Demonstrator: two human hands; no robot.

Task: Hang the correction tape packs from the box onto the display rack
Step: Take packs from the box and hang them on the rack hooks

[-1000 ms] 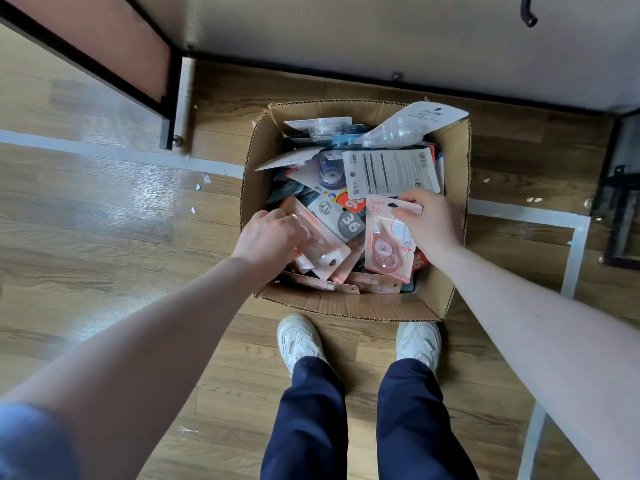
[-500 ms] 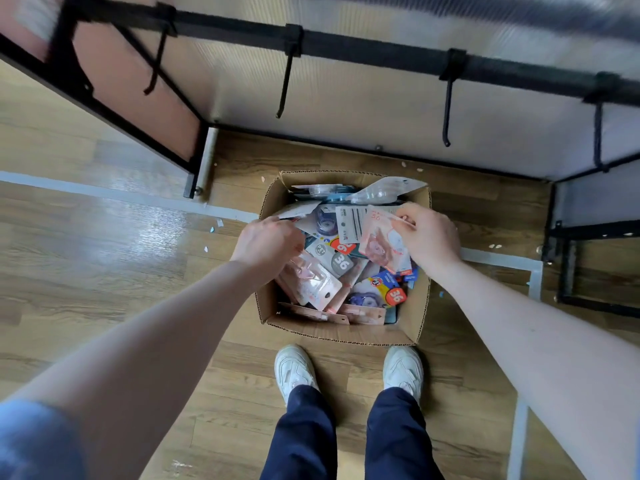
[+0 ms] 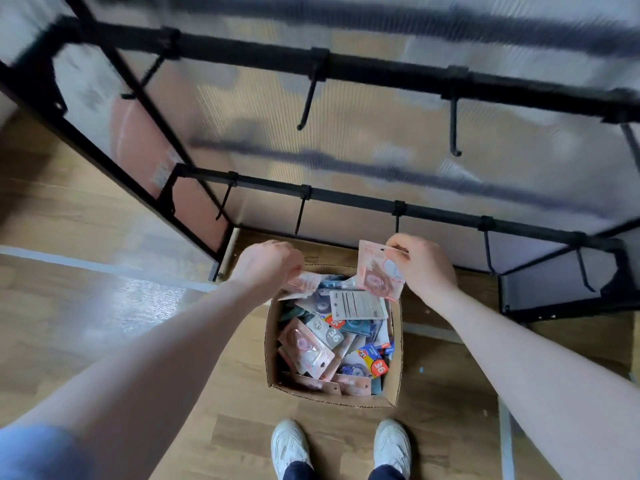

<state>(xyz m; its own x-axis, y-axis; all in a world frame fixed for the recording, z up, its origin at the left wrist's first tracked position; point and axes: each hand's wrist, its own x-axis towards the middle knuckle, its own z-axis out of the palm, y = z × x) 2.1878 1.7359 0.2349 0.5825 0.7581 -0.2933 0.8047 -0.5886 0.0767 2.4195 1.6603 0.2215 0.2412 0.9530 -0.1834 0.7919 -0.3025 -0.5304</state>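
A cardboard box [image 3: 394,368] stands on the floor at my feet, full of several correction tape packs [image 3: 332,336]. My right hand [image 3: 420,268] pinches a pink pack [image 3: 375,271] by its top edge, lifted above the box just under a hook [image 3: 397,223] of the lower rack bar. My left hand [image 3: 268,263] grips a second pink pack [image 3: 304,281] above the box's far left corner; most of that pack is hidden by the hand. The black display rack [image 3: 346,197] has two bars with bare hooks.
The upper bar [image 3: 381,69] carries longer hooks [image 3: 453,133] that jut toward me. A frosted panel backs the rack. A black frame post [image 3: 145,133] slants at left and a low black shelf [image 3: 554,289] sits at right. My white shoes [image 3: 341,448] stand before the box on wooden floor.
Both hands have lifted out of the box toward the rack, each with a pink pack. My view has tilted up, so both rack bars now show.
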